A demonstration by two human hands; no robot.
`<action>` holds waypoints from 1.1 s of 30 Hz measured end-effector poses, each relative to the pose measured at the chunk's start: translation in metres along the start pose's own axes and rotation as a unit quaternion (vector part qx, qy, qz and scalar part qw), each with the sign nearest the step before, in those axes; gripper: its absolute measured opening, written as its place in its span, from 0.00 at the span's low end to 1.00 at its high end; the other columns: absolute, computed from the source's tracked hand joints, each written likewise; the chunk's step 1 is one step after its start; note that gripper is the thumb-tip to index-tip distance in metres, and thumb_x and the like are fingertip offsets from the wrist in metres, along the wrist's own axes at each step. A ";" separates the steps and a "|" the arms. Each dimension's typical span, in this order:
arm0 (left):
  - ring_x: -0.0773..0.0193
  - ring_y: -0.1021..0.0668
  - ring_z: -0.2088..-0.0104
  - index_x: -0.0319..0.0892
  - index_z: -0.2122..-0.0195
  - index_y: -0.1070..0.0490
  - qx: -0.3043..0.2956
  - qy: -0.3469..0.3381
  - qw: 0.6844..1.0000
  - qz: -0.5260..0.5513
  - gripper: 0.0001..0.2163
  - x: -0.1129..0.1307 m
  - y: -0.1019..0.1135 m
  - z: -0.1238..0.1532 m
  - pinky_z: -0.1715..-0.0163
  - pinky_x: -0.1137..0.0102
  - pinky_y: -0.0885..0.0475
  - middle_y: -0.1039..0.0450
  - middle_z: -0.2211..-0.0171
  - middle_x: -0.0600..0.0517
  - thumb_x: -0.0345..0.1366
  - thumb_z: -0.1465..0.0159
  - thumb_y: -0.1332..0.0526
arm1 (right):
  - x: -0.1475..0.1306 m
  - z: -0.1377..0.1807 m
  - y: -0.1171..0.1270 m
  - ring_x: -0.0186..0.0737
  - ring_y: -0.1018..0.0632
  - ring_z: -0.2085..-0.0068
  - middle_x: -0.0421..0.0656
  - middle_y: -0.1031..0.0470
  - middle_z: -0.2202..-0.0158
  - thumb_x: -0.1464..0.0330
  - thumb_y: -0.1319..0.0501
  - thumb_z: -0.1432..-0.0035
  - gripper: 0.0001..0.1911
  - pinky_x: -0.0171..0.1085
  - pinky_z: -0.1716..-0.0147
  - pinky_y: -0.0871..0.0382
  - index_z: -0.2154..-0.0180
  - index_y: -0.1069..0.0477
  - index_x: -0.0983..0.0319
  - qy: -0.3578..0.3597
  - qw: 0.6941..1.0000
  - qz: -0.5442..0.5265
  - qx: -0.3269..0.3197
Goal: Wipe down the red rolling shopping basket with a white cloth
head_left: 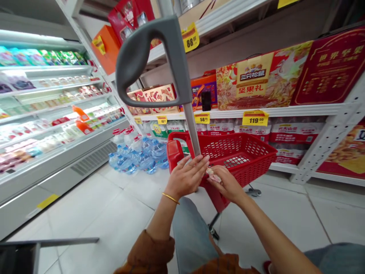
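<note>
Where right grip [229,182] curls, pale wad [212,176] protrudes toward left grip [186,177].

At R fingers [222,173]: crumpled wad [213,176], off-wht w/ pale pink. Just beyond: basket [248,163], bright red, perf'd pattern. Above L fingers [197,166]: pole [191,127] silvery gry, handle [179,61] dk gry. Below L fingers: bangle [171,198] gold, cuff [155,247] rust-brn, jeans [192,232] faded bl. Left of L fingers: btls [139,156] transl. bl. Upper rt. of R fingers: price tag [255,118] yel. w/ blk numerals, gift box [253,82] red + gold. Floor tiles [108,213] under both: wht, dk joints.
</note>
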State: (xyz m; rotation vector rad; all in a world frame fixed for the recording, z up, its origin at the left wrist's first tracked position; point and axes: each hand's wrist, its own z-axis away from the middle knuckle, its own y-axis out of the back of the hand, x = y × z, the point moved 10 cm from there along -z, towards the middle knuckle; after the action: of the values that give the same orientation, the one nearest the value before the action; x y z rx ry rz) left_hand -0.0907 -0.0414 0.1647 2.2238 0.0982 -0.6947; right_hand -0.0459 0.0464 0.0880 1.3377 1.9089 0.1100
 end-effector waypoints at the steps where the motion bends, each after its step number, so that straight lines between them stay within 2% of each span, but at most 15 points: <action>1: 0.66 0.42 0.35 0.43 0.39 0.38 0.001 0.002 1.000 -0.012 0.21 0.000 -0.002 0.001 0.32 0.64 0.64 0.38 0.39 0.54 0.31 0.34 0.47 | 0.002 0.000 -0.002 0.47 0.27 0.49 0.48 0.26 0.55 0.64 0.45 0.36 0.09 0.53 0.46 0.34 0.56 0.33 0.59 -0.002 1.000 0.002 -0.001; 3: 0.67 0.45 0.34 0.43 0.39 0.38 0.004 0.014 0.999 -0.037 0.21 0.001 -0.005 0.003 0.32 0.64 0.67 0.40 0.38 0.55 0.28 0.34 0.48 | 0.007 0.000 -0.004 0.47 0.29 0.45 0.48 0.26 0.52 0.66 0.46 0.35 0.10 0.57 0.41 0.41 0.52 0.34 0.59 -0.005 1.000 0.002 0.005; 4: 0.67 0.47 0.33 0.42 0.39 0.38 0.007 0.025 0.998 -0.049 0.21 0.002 -0.007 0.004 0.32 0.64 0.68 0.41 0.38 0.55 0.27 0.34 0.48 | 0.010 0.000 -0.003 0.47 0.28 0.45 0.48 0.27 0.51 0.66 0.46 0.35 0.13 0.56 0.40 0.41 0.49 0.35 0.58 -0.011 1.000 0.001 0.013; 7: 0.67 0.48 0.33 0.41 0.39 0.38 0.018 0.076 0.994 -0.076 0.22 0.008 -0.010 0.009 0.32 0.63 0.70 0.42 0.38 0.54 0.26 0.35 0.50 | 0.014 0.000 0.002 0.44 0.26 0.48 0.50 0.29 0.48 0.67 0.46 0.36 0.23 0.48 0.47 0.31 0.40 0.42 0.57 -0.026 0.999 -0.002 0.046; 9: 0.66 0.48 0.33 0.39 0.39 0.39 0.026 0.113 0.990 -0.079 0.22 0.014 -0.014 0.013 0.32 0.63 0.70 0.41 0.38 0.51 0.26 0.35 0.50 | 0.011 -0.001 0.003 0.44 0.28 0.45 0.51 0.33 0.44 0.68 0.47 0.35 0.23 0.46 0.48 0.29 0.39 0.41 0.55 -0.014 0.998 0.004 0.056; 12: 0.65 0.47 0.33 0.38 0.39 0.39 0.029 0.153 0.985 -0.076 0.22 0.022 -0.023 0.019 0.32 0.63 0.70 0.41 0.38 0.50 0.26 0.35 0.50 | 0.000 -0.001 0.000 0.47 0.32 0.41 0.51 0.37 0.40 0.69 0.48 0.35 0.20 0.50 0.47 0.31 0.43 0.35 0.54 0.032 0.998 0.033 0.049; 17: 0.65 0.47 0.34 0.38 0.40 0.37 0.037 0.169 0.984 -0.042 0.21 0.031 -0.035 0.023 0.32 0.64 0.65 0.40 0.39 0.50 0.26 0.34 0.50 | -0.008 0.002 -0.006 0.47 0.26 0.50 0.51 0.26 0.52 0.67 0.45 0.36 0.19 0.51 0.50 0.29 0.44 0.35 0.59 0.089 0.992 0.073 0.045; 22: 0.65 0.46 0.34 0.37 0.39 0.38 0.038 0.169 0.984 -0.037 0.22 0.029 -0.037 0.022 0.31 0.66 0.61 0.38 0.39 0.49 0.27 0.35 0.48 | -0.002 0.004 -0.006 0.45 0.26 0.53 0.50 0.26 0.55 0.70 0.47 0.35 0.15 0.50 0.51 0.28 0.47 0.33 0.60 0.080 0.990 0.096 0.069; 27: 0.64 0.48 0.33 0.39 0.40 0.37 0.015 0.169 0.985 -0.029 0.22 0.027 -0.044 0.024 0.32 0.66 0.60 0.40 0.38 0.51 0.28 0.36 0.46 | 0.012 0.009 0.005 0.43 0.26 0.56 0.48 0.25 0.59 0.71 0.47 0.35 0.14 0.49 0.50 0.29 0.49 0.31 0.61 0.072 0.983 0.132 0.105; 33: 0.64 0.48 0.33 0.42 0.41 0.35 0.013 0.171 0.985 -0.025 0.21 0.025 -0.048 0.026 0.31 0.64 0.60 0.40 0.38 0.50 0.29 0.36 0.45 | 0.042 0.013 0.013 0.44 0.26 0.55 0.48 0.25 0.57 0.67 0.48 0.34 0.15 0.46 0.55 0.27 0.49 0.29 0.59 0.016 0.988 0.132 0.072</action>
State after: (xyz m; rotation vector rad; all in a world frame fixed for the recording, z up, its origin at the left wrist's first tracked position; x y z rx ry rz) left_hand -0.0950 -0.0312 0.1060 2.3542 0.3184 -0.3338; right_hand -0.0332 0.0822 0.0627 1.6928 1.7844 0.1298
